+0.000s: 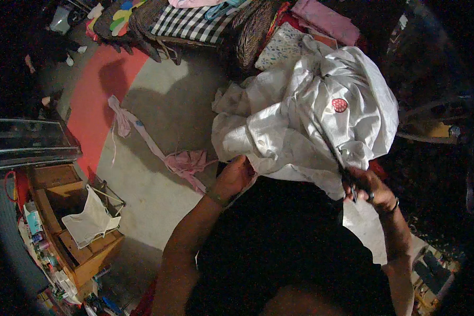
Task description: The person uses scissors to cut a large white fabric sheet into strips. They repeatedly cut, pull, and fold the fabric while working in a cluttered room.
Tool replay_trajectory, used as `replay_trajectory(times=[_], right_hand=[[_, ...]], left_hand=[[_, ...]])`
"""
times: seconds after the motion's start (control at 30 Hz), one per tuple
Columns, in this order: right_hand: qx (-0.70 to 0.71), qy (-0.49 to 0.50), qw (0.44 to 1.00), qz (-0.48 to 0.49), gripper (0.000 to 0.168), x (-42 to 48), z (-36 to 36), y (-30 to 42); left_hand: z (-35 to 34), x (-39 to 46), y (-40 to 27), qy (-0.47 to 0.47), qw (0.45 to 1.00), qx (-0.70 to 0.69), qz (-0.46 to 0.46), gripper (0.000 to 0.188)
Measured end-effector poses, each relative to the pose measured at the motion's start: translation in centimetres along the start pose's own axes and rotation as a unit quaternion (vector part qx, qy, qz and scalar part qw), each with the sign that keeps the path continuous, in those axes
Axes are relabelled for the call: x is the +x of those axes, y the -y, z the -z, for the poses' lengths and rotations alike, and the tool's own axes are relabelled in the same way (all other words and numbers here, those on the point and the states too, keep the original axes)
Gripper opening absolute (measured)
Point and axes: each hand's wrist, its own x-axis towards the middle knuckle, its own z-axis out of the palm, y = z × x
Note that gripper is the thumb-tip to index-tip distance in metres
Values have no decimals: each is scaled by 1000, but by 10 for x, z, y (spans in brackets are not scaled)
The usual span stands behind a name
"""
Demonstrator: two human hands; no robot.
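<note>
A big bundle of shiny white fabric (363,130) lies gathered in front of my body, with a small red dotted patch (339,105) on it. At the bundle's near edge, my left hand (239,173) pinches the cloth between its fingers. My right hand (365,183) grips a pair of long-bladed scissors (327,138) by the handles. Their blades point away from me, over the white folds. Whether the blades are parted cannot be made out.
Behind the bundle is a wicker seat (249,39) with a black-and-white checked cushion (193,23) and folded pink cloth (328,19) nearby. A knotted pink cloth strip (148,140) lies on the floor to the left. Further left stand wooden drawers (98,256) with a pale cloth piece (89,219) on them.
</note>
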Motion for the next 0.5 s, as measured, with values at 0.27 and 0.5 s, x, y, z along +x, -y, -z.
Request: replay_trajectory(times=[0.27,0.5], right_hand=[[-85,131,984,-83,77,-49,-26,-55],[2,226,967,-117,69,-45,-22,-74]], left_hand=[[-19,-40,10,-15,993,99,69,28],[-46,-61,7,-75,988,56,124,18]])
